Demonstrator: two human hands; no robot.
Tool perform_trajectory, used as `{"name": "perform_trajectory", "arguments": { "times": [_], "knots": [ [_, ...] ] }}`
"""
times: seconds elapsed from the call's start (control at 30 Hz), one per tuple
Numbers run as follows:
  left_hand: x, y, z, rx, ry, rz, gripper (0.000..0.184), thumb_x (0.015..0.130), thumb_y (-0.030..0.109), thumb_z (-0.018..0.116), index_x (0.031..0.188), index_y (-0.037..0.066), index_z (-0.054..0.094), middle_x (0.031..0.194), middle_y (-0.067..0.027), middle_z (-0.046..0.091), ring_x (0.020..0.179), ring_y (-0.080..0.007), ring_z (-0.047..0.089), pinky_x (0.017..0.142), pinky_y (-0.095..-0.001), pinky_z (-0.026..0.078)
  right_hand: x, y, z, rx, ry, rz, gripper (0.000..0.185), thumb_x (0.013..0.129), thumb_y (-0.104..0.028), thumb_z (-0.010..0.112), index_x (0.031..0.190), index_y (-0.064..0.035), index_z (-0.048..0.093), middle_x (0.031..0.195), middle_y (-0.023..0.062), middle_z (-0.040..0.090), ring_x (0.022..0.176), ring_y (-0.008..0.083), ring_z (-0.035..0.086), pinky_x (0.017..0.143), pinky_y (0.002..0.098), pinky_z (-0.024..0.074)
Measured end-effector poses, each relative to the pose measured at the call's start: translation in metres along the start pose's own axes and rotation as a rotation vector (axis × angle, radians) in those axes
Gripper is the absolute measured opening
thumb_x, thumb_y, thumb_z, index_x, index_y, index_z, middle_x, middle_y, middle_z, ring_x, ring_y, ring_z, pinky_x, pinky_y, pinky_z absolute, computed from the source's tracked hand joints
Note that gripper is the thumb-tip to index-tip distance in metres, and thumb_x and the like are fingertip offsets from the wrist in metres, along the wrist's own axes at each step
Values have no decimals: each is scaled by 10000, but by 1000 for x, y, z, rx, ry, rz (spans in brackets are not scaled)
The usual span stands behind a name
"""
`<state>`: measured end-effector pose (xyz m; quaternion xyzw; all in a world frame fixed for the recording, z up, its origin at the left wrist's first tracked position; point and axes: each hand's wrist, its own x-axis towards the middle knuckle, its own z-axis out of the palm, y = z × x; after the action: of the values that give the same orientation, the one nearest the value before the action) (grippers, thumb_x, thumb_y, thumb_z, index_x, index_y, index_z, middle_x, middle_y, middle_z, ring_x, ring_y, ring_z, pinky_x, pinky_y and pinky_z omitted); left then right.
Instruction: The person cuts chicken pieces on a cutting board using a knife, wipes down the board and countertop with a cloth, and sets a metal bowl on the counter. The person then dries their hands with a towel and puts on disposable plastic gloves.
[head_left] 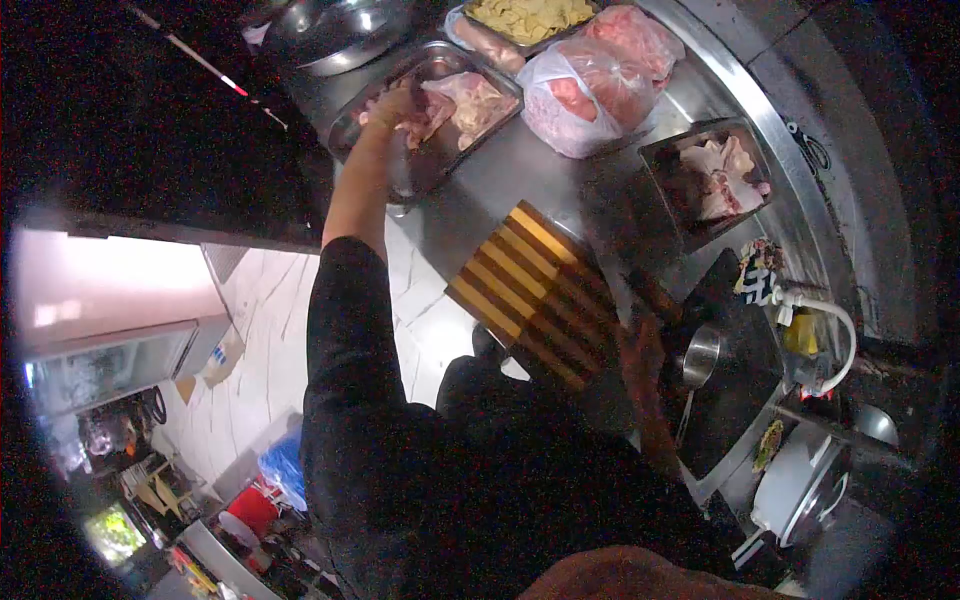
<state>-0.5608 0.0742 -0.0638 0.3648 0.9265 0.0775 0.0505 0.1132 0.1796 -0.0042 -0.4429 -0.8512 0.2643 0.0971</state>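
Note:
My left hand (393, 103) reaches down into a metal tray (400, 182) and is closed at the raw chicken pieces (428, 112) there; its fingertips blend into the meat. A larger pale chicken piece (478, 105) lies in the same tray, right of the hand. In deep shadow, my right hand (640, 345) is beside the right edge of a striped wooden cutting board (530, 270). Its fingers look curled, and a dark, long shape lies just beyond them, too dim to name. No food shows on the board.
Plastic bags of pink meat (590, 95) and a tray of yellowish pieces (530, 18) stand at the back. Another tray (690, 225) holds raw meat at right. A metal ladle (702, 358), a white faucet (835, 315) and a white pot (790, 490) are near the right hand.

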Motion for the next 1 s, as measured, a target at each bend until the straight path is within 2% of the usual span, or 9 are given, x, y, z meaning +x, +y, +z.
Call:
{"name": "perform_trajectory", "arguments": {
  "times": [0.1,0.17,0.37,0.43,0.6,0.73,0.83,0.93,1.0],
  "knots": [
    [45,-24,36,-65,-143,-104,724,721,479,619,1305,135,366,1330,-130,373,1211,-405,369,971,-559,306,-12,-10,-3,-81,28,-135,505,834,-214,600,1249,0,408,1165,174,545,1004,279,572,849,352,462],
    [25,2,0,48,-155,-204,659,721,489,614,1238,130,422,1273,-139,396,1161,-408,388,942,-550,317,-23,-45,-20,6,3,-103,502,829,-210,606,1243,0,416,1146,177,554,1001,292,573,841,359,466],
    [8,-7,-32,176,-89,299,473,713,485,618,872,42,662,842,-224,631,799,-381,619,736,-428,497,-49,-44,-22,1,27,58,433,804,-213,636,1159,-16,485,1042,204,591,955,318,592,788,373,478],
    [-29,8,-85,-58,-31,225,480,715,481,617,896,37,652,878,-222,629,824,-384,613,743,-448,490,-54,-41,-22,-27,27,117,410,799,-221,642,1129,-22,503,1022,210,595,934,315,600,769,376,481],
    [-60,30,-136,225,281,305,451,723,314,656,1065,61,507,816,-194,626,799,-373,612,679,-464,496,-61,-32,-34,9,90,-95,397,808,-211,637,1109,8,499,987,203,602,915,321,599,761,376,482],
    [-105,67,-175,344,281,233,463,700,304,684,1065,87,498,836,-189,627,794,-357,620,659,-443,512,-67,-19,-44,-19,212,-298,394,818,-198,629,1109,31,492,1021,210,586,914,330,592,766,364,481],
    [-141,101,-206,310,274,158,499,711,340,672,1098,94,475,842,-196,627,801,-360,620,651,-446,512,-72,-4,-53,26,177,-302,401,818,-193,631,1119,30,489,1053,212,573,919,338,588,773,354,480],
    [-149,103,-209,309,379,246,721,644,383,725,1224,131,380,752,-179,630,679,-376,621,582,-466,515,-79,9,-60,-125,216,-301,392,821,-183,630,1118,31,488,1028,190,580,905,306,599,750,339,487],
    [-152,106,-211,354,368,222,704,656,363,719,1230,152,371,765,-183,630,706,-373,623,591,-466,516,-83,8,-67,43,105,-79,386,826,-180,625,1117,32,487,1010,173,583,893,266,603,731,326,489]
  ]
}}
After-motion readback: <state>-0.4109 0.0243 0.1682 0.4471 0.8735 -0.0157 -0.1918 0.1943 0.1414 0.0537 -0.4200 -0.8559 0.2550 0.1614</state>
